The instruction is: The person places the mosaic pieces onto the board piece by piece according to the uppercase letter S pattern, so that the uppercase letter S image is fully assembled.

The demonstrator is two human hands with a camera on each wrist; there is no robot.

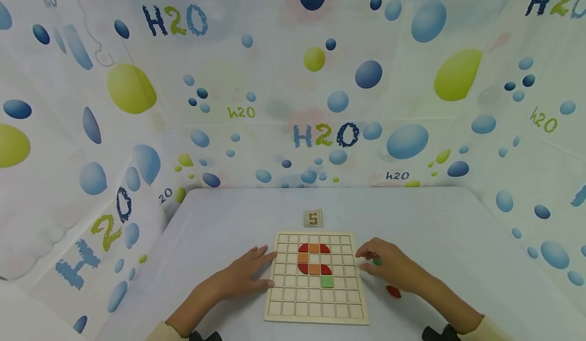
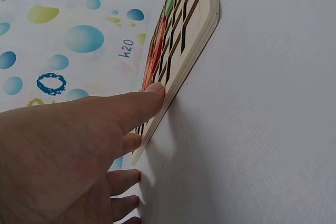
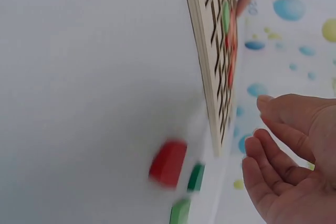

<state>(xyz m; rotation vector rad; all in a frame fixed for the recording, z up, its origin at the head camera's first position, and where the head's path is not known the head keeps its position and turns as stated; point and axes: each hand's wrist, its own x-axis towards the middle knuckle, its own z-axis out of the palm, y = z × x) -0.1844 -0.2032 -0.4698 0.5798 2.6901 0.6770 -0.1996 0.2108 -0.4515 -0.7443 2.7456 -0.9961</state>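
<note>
A wooden grid board (image 1: 293,308) lies on the white table, with red and orange pieces set in a curved figure and a light green square (image 1: 327,281) below it. My left hand (image 1: 245,275) touches the board's left edge with thumb and fingers; the thumb tip (image 2: 156,88) rests on the rim in the left wrist view. Just off the right edge hovers my right hand (image 1: 392,265), fingers loosely bent, with nothing visible between them. Beside it on the table are a red piece (image 3: 168,163), a dark green piece (image 3: 196,177) and a light green piece (image 3: 180,212).
Behind the board lies a small pattern card (image 1: 313,218) showing an S-like figure on a grid. A white curtain (image 1: 274,66) printed with blue and lime drops and "H2O" surrounds the table (image 1: 229,214) at the back and sides.
</note>
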